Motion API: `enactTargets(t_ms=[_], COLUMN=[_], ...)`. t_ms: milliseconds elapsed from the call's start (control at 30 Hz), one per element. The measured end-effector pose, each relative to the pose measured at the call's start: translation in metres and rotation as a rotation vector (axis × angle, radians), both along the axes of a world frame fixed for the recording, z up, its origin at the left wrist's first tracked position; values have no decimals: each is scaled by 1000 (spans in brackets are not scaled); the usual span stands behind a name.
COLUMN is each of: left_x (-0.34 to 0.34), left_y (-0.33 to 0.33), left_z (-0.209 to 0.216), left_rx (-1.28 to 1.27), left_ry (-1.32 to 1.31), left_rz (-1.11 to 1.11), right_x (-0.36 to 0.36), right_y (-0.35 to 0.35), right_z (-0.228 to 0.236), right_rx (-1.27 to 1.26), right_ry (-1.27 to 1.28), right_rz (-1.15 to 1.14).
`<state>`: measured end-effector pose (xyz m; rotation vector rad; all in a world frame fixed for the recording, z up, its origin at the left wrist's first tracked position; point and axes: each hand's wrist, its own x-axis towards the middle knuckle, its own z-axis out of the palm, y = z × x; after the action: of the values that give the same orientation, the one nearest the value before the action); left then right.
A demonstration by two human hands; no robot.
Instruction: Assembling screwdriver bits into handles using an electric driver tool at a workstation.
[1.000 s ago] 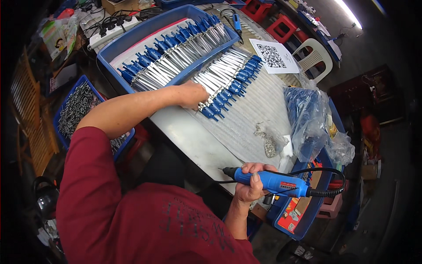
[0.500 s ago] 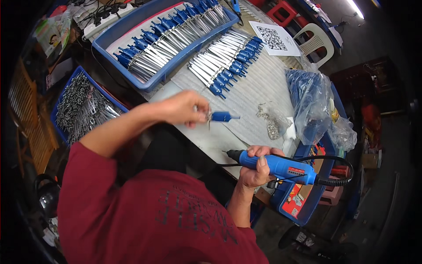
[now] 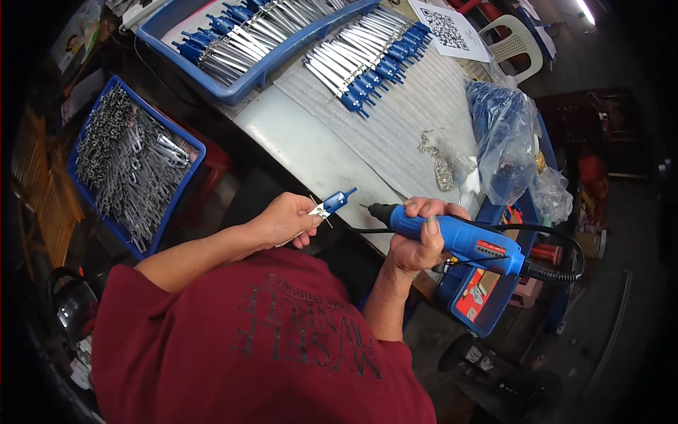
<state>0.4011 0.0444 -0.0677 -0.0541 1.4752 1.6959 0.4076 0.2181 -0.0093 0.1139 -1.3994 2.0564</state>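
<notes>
Blue-bodied metal piece with a flat silver strip sits in the left hand, over the near edge of the white, smooth-topped desk. Its blue part is glossy and narrows to a slim peg; a thin straight wire crosses the silver strip, which has small holes. The long axis slants, the blue peg pointing up and to the right, the silver end running down and left into the fingers. That grip is a pinch, thumb and fingers on the silver strip, with the left forearm coming in from the lower left.

The right hand wraps a blue cylindrical rotary tool with a black nose, fingers and thumb around its barrel, the forearm rising steeply from below. The tool's long axis lies almost level, its fine bit pointing left toward the blue piece, near it but apart. A black ribbed cable sleeve leaves the tool's other end.

Beyond, similar blue-and-silver pieces lie in a row on a ribbed white foam sheet, beside a blue plastic tray holding more.
</notes>
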Motion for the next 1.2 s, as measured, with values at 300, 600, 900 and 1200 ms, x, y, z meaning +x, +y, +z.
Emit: enactTargets(t_ms=[300, 600, 900, 1200], left_x=[4, 6, 6, 7], left_y=[4, 7, 6, 6], left_z=[0, 3, 5, 8], left_rx=[20, -9, 30, 14], left_ry=[-11, -50, -100, -88], left_rz=[21, 12, 24, 19], right_x=[0, -5, -8, -7], right_y=[-10, -24, -27, -31], right_z=[1, 5, 3, 5], right_rx=[17, -34, -16, 57], right_ry=[-12, 1, 5, -27], right_rz=[36, 85, 124, 98])
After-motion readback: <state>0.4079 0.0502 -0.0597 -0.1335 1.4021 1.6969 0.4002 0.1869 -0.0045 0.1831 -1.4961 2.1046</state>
